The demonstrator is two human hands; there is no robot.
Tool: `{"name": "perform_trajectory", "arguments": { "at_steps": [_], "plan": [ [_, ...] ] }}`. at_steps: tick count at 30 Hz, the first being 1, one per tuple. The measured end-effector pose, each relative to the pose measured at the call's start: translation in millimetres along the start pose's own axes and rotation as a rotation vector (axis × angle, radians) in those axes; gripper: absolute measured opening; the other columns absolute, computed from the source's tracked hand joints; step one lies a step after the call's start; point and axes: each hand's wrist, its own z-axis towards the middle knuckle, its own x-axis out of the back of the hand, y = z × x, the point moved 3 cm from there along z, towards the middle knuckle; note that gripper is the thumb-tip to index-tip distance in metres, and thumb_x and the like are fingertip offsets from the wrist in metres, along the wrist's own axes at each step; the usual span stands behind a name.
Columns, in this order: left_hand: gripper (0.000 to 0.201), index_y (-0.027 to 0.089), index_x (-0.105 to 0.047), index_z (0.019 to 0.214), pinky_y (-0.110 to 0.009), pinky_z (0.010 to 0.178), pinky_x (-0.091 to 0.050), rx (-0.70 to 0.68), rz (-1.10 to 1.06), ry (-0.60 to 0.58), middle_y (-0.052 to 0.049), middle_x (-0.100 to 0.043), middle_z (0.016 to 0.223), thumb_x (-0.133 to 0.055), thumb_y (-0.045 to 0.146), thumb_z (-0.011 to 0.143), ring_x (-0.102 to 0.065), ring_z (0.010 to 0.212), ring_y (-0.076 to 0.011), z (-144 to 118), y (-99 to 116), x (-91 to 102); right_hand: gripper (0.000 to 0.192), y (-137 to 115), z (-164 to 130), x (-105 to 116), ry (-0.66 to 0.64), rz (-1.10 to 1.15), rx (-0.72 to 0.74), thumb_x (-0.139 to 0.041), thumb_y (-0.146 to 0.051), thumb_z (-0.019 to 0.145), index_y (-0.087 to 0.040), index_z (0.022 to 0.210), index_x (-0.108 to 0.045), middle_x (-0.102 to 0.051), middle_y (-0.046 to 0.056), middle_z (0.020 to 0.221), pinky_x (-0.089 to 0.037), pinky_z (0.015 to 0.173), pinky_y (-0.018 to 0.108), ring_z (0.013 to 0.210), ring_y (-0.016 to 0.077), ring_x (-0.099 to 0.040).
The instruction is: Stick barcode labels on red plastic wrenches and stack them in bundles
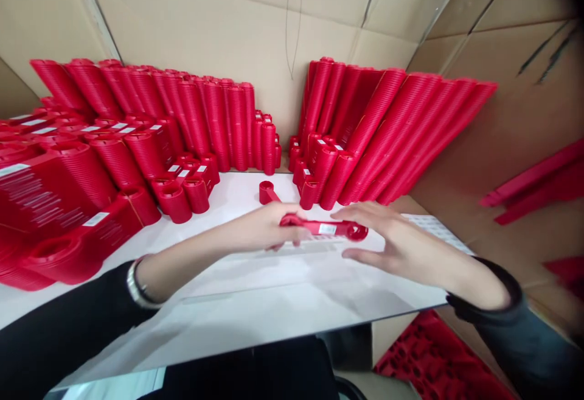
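White tabletop (255, 302) backed by brown cardboard walls (205, 28). Leaning stacks of ribbed red plastic parts along the left (137, 126) and right (392, 132) of the back wall, several bearing small white labels; one single red plastic piece (267, 193) lies between them. A white label sheet (433, 229) lies at the tabletop's right edge; more red plastic parts (438, 363) sit on the floor below.

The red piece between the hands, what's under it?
The red piece lies over the white tabletop, with its faint reflection below. The left hand covers its left end, so nothing shows beneath there.
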Motion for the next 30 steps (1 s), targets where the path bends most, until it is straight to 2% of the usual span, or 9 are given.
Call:
{"name": "perform_trajectory", "arguments": {
  "at_steps": [4,7,9,12,14,17,20,24,30],
  "plan": [
    [0.027,0.015,-0.054,0.075,-0.021,0.042,-0.030,-0.067,-0.135,-0.046,0.005,-0.049,0.056,-0.064,0.040,0.080,-0.039,0.044,-0.0059,54,17,-3.6,0.023,12,17,8,0.033,-0.316,0.019,-0.052,-0.015,0.090,-0.018,0.110,-0.062,-0.065,0.011,0.099,-0.047,0.082,0.041,0.091,0.0273,-0.062],
    [0.033,0.014,-0.052,0.073,-0.021,0.044,-0.033,-0.027,-0.184,-0.053,0.000,-0.057,0.067,-0.064,0.044,0.079,-0.044,0.046,-0.0058,80,13,-12.8,0.020,30,20,-1,-0.013,-0.345,0.022,-0.046,-0.010,0.091,-0.014,0.102,-0.062,-0.063,0.011,0.094,-0.047,0.072,0.032,0.082,0.0226,-0.062],
    [0.034,0.015,-0.054,0.086,-0.025,0.052,-0.043,-0.020,-0.062,0.033,-0.004,-0.063,0.076,-0.061,0.047,0.080,-0.055,0.056,-0.0108,84,8,-14.8,0.018,44,19,-9,-0.048,-0.300,0.014,-0.045,-0.011,0.092,-0.013,0.101,-0.061,-0.063,0.011,0.093,-0.046,0.069,0.029,0.079,0.0205,-0.061],
    [0.033,0.019,-0.053,0.103,-0.032,0.070,-0.048,-0.185,0.283,0.335,-0.005,-0.065,0.092,-0.058,0.045,0.083,-0.062,0.081,-0.0189,72,9,-5.0,0.019,69,17,-24,-0.159,-0.164,-0.066,-0.044,-0.013,0.092,-0.013,0.101,-0.061,-0.065,0.011,0.097,-0.044,0.072,0.027,0.083,0.0196,-0.061],
    [0.022,0.020,-0.054,0.100,-0.031,0.075,-0.047,-0.300,0.442,0.456,-0.004,-0.064,0.099,-0.053,0.037,0.086,-0.060,0.089,-0.0192,57,10,3.7,0.018,85,18,-36,-0.247,-0.101,-0.131,-0.045,-0.014,0.090,-0.013,0.093,-0.063,-0.067,0.009,0.089,-0.042,0.069,0.025,0.077,0.0181,-0.061],
    [0.013,0.019,-0.056,0.089,-0.030,0.074,-0.045,-0.357,0.561,0.500,-0.003,-0.062,0.093,-0.045,0.027,0.089,-0.058,0.085,-0.0174,35,2,16.1,0.014,103,21,-52,-0.312,-0.076,-0.169,-0.051,-0.013,0.083,-0.013,0.082,-0.065,-0.068,0.007,0.078,-0.041,0.062,0.023,0.066,0.0159,-0.058],
    [0.014,0.018,-0.057,0.087,-0.031,0.075,-0.045,-0.342,0.638,0.532,-0.004,-0.061,0.089,-0.044,0.025,0.088,-0.057,0.081,-0.0173,15,-15,26.9,0.014,112,25,-62,-0.342,-0.053,-0.173,-0.052,-0.014,0.081,-0.013,0.084,-0.066,-0.069,0.006,0.081,-0.041,0.061,0.023,0.066,0.0155,-0.058],
    [0.020,0.019,-0.058,0.090,-0.032,0.079,-0.046,-0.224,0.620,0.523,-0.005,-0.063,0.093,-0.041,0.030,0.090,-0.058,0.083,-0.0177,-8,-49,41.4,0.015,112,31,-67,-0.375,-0.042,-0.166,-0.054,-0.018,0.081,-0.015,0.086,-0.068,-0.069,0.005,0.080,-0.040,0.060,0.023,0.065,0.0159,-0.059],
    [0.026,0.020,-0.057,0.103,-0.030,0.069,-0.048,0.007,0.572,0.400,-0.004,-0.065,0.092,-0.044,0.036,0.087,-0.060,0.075,-0.0173,-35,-92,55.7,0.015,104,41,-72,-0.409,-0.084,-0.172,-0.055,-0.014,0.078,-0.016,0.085,-0.068,-0.068,0.005,0.078,-0.037,0.055,0.022,0.062,0.0155,-0.058]
  ]
}}
